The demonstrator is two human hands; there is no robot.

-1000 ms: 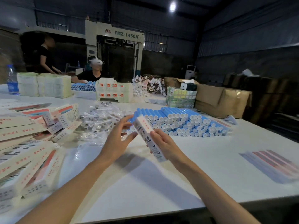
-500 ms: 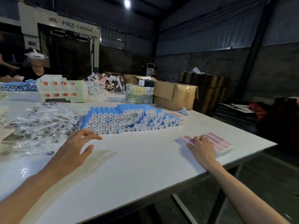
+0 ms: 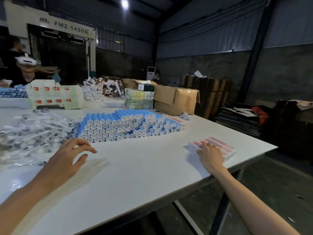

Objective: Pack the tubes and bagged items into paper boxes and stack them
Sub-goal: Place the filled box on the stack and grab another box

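The pile of blue cylindrical plastic tubes with white caps [image 3: 125, 124] lies on the flat white worktop [image 3: 135, 175]. Left of the pile, touching it, spreads the heap of clear plastic bagged items [image 3: 30, 133]. Before the pile and to its left is the left hand [image 3: 67, 156]. To its right, near the worktop's edge, the right hand [image 3: 210, 156] rests on a row of flat pink-and-white paper boxes [image 3: 218, 146]. Behind the pile stand a brown cardboard carton [image 3: 174, 100] and, further left, a stack of white printed paper boxes [image 3: 54, 97].
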